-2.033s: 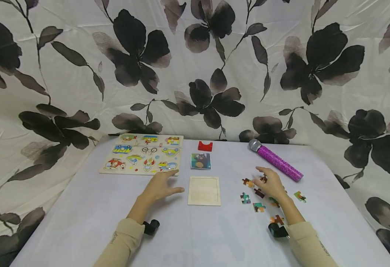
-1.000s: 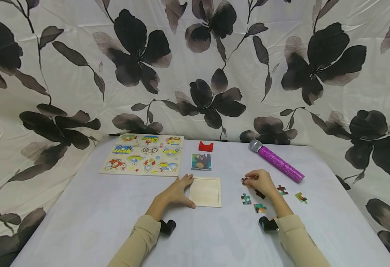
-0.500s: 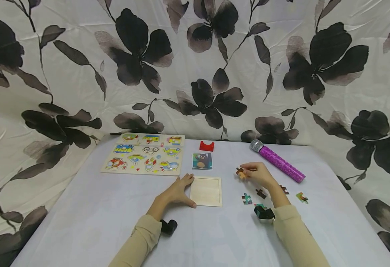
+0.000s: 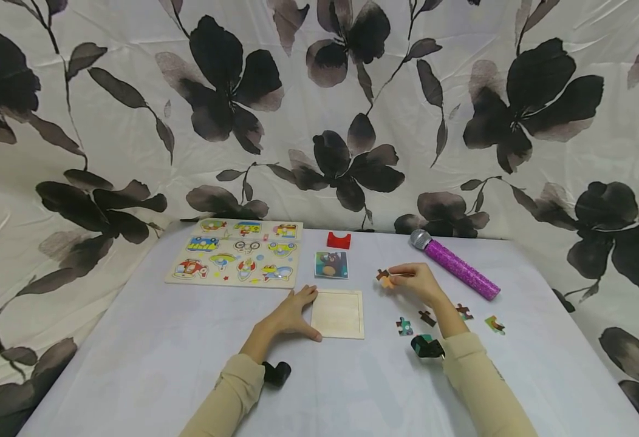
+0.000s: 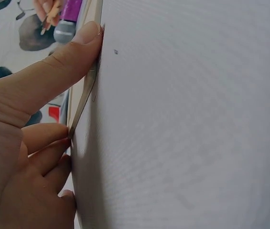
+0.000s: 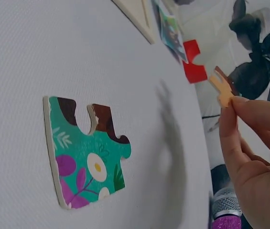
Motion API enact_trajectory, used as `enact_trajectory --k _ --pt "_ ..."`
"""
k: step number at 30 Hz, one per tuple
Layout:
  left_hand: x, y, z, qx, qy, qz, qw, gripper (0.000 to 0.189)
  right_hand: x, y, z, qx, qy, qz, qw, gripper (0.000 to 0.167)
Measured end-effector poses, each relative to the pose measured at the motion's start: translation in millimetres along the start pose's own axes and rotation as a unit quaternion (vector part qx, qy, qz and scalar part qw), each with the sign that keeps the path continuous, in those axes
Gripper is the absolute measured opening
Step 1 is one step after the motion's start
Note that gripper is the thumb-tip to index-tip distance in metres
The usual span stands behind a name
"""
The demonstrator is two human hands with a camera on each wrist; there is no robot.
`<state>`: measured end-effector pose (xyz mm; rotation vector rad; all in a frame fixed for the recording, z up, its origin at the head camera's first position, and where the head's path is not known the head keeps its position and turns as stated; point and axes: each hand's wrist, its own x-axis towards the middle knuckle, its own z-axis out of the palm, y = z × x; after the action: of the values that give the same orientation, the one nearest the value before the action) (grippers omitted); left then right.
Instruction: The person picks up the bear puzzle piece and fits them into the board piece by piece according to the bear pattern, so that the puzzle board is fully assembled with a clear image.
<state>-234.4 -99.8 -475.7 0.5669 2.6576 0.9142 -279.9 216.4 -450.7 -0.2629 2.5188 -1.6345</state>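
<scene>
Thumb and forefinger of my right hand pinch a brown-and-orange jigsaw piece, raised above the table in the right wrist view. To the left of it is a square, pale wooden puzzle tray with a raised rim. My left hand rests spread along the tray's left edge, fingertips at its far corner and thumb at its near corner. Below my right wrist lie a dark brown piece and a teal piece. A larger-looking teal piece with a white flower fills the right wrist view.
Behind the tray are a bear picture card and a red notched piece. A vehicle puzzle board lies at the back left, a purple glitter microphone at the back right. More jigsaw pieces lie right of my forearm.
My left hand has moved right onto the tray's edge. My right hand has picked up the brown-and-orange piece from the scattered pieces and carried it left, toward the tray.
</scene>
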Motion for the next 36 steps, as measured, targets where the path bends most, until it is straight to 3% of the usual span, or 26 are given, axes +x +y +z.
enact_trajectory --k 9,18,25,31,36 --pt "-2.5 -2.3 3.1 -0.012 0.004 -0.009 0.9999 0.105 2.8 0.8 8.9 0.028 0.012 0.0 0.9995 0.026" --pt "-1.1 -4.4 3.5 -0.004 0.008 0.002 1.0 0.105 6.2 -0.6 16.9 0.069 0.013 0.003 0.9975 0.025" --pt "-0.3 -5.1 3.4 -0.004 0.011 0.008 0.9999 0.106 7.7 -0.3 25.7 0.118 -0.01 -0.014 0.9929 0.037" --pt "0.0 -4.1 2.6 -0.006 0.01 0.006 0.9999 0.106 11.1 -3.3 36.0 0.093 -0.035 -0.013 0.9949 0.041" --pt "1.1 -4.6 2.6 -0.007 0.011 0.006 0.9999 0.106 13.2 -5.9 41.0 0.106 -0.041 -0.009 0.9935 0.04"
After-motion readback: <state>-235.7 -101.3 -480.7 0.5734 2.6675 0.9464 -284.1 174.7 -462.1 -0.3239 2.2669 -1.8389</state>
